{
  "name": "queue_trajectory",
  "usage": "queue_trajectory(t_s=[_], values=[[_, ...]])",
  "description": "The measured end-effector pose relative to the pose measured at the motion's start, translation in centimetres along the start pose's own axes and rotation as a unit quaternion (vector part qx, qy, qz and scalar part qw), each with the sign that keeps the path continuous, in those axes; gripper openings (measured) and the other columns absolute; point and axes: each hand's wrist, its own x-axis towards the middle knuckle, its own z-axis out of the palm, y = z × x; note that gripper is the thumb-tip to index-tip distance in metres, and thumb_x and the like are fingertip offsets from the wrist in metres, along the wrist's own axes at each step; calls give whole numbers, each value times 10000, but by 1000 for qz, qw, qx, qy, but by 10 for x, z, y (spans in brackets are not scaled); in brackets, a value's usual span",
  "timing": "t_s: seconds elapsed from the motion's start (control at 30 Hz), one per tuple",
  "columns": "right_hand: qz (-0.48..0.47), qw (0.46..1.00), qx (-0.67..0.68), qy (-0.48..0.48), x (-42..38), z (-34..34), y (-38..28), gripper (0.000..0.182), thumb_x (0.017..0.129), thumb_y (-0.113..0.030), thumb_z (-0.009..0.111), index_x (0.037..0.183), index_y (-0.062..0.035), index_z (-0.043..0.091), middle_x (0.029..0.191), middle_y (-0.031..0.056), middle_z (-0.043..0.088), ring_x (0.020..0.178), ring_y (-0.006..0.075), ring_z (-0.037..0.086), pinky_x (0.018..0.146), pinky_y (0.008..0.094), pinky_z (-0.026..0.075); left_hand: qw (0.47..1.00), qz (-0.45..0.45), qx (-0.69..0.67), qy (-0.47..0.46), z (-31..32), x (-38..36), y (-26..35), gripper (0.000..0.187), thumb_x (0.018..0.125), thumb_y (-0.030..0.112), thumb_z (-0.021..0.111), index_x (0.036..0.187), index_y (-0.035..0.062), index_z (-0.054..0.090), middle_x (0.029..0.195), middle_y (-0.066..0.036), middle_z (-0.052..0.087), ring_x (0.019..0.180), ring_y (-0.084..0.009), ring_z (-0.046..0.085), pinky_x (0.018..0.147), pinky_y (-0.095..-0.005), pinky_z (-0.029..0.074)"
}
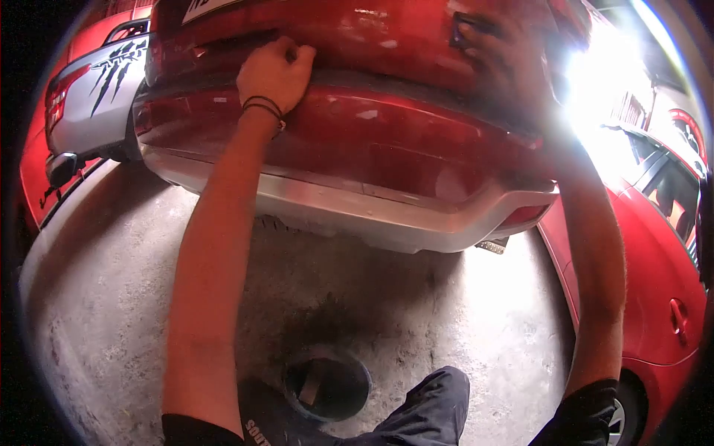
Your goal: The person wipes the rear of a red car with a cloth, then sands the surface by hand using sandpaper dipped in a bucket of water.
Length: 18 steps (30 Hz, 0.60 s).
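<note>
The rear of a red car (335, 134) fills the upper middle, with a silver lower bumper edge (357, 204). My left hand (277, 73), with dark bands at its wrist, rests against the car just above the bumper; its fingers are curled in, and what they hold, if anything, is hidden. Further right and higher up, my right hand (502, 48) is on the red panel, its fingers on a small dark block (462, 31). Part of a white licence plate (208, 7) shows at the top edge.
A round dark bucket (364, 386) stands on the concrete floor (134, 297) by my legs. Another red car (647, 275) is close on the right. At the left is a white vehicle (97, 97) with black claw-like marks. Bright light glares at upper right.
</note>
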Motion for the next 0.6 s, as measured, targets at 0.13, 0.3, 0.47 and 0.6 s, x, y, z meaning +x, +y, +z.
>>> queue_trajectory(t_s=[0.13,0.3,0.47,0.6], values=[[-488,568,-661,51,26,26,7,329,936,-165,726,1237,-43,677,1263,102,640,1114,224,645,972,410,551,1000,24,-4,9,1,-1,-4,430,900,488,572,1004,112,752,1048,-171,745,1023,-395,693,890,-496,539],[-143,972,-180,42,11,25,0,286,926,-165,726,1198,-79,708,1264,102,649,1149,265,619,994,424,515,1000,17,-16,-1,-2,-1,-5,435,904,492,568,999,108,750,1029,-179,744,1013,-402,693,881,-498,542],[-101,971,-217,11,20,22,-2,291,889,-164,737,1178,-126,737,1272,107,657,1227,315,581,1058,451,462,1000,12,-11,-12,-3,-1,-2,426,897,486,584,988,104,749,989,-189,741,984,-405,696,865,-499,545],[-386,704,-596,19,32,37,17,340,896,-178,733,1233,-134,730,1301,93,661,1270,299,567,1091,463,439,1000,28,-6,5,0,-3,-7,422,896,487,591,979,106,750,971,-178,745,974,-392,702,859,-498,546]])
